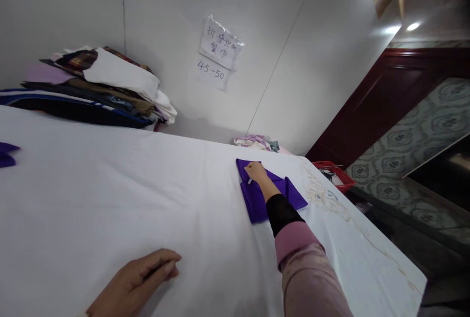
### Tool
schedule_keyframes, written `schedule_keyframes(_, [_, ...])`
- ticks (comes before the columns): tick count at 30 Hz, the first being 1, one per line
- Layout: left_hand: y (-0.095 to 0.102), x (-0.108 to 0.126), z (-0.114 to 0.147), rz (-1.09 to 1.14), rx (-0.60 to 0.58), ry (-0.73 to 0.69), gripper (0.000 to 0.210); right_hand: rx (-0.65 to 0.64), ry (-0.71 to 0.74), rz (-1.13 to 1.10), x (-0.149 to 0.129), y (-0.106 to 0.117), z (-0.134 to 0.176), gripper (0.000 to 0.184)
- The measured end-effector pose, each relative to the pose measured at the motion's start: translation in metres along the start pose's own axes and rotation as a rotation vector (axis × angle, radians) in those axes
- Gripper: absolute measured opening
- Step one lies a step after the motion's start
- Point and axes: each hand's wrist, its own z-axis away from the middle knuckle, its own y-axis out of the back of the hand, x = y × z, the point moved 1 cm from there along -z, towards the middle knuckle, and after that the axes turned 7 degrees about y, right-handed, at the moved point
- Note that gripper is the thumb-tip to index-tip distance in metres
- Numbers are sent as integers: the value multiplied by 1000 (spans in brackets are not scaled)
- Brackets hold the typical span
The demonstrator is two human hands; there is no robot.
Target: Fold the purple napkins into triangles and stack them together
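Note:
My right hand (256, 171) is at the far side of the table, fingers closed on the top of a pile of purple cloth napkins (255, 204). The napkins lie folded and partly overlapping, with one corner sticking out to the right of my wrist. A small white bit shows just under the hand; I cannot tell what it is. My forearm hides part of the pile. Low in the view, my left hand (137, 280) hovers over or rests on the white tablecloth (165, 199), its thumb and fingertips drawn together with nothing seen between them.
Another purple cloth (6, 154) lies at the left edge. Folded clothes (110, 87) are stacked against the wall at back left, and a smaller cloth bundle (255, 142) lies behind the napkins. Beyond the table's right edge is a red basket (343, 180). Handwritten papers (220, 45) hang on the wall.

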Motion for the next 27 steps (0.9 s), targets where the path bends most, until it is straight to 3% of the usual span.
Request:
schedule_keyframes(5, [2,7,2,-28,-7,-11,34,62,66,-12,-4,-3,46,26])
schedule_keyframes(9, [5,8,2,-72,17,-3,34,174,260,-20,-7,-24,93,32])
schedule_keyframes(12, [6,1,-1,-95,30,9,35,162,339,-2,-9,-40,113,37])
schedule_keyframes(17, [8,-7,-8,-81,6,2,34,77,265,-15,-6,-52,116,33])
schedule_keyframes(27, [9,-15,-12,-107,28,31,36,122,263,-51,-3,-55,114,33])
